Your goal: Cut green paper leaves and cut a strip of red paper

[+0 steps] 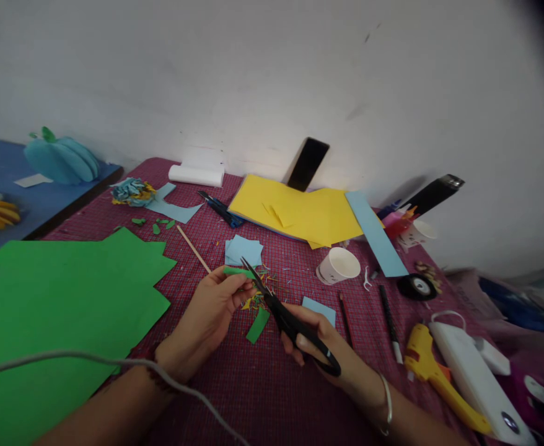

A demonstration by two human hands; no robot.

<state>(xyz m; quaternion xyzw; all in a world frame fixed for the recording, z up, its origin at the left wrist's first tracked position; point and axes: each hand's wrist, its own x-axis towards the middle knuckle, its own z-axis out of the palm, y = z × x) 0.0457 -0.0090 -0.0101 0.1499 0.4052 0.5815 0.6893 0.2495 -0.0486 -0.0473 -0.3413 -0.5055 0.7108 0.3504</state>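
The left hand (214, 306), nearly closed, pinched a small green paper strip (235, 271) — the right hand (322, 334), curled around black scissors (282, 317), held them at the strip's end.

The view's left edge cuts off the green sheet (67, 297). The left hand (212, 305) partly hides a small green strip (235, 271). Print on the nearer cup (341, 265) is unreadably small; bags (508, 302) at right are blurred.
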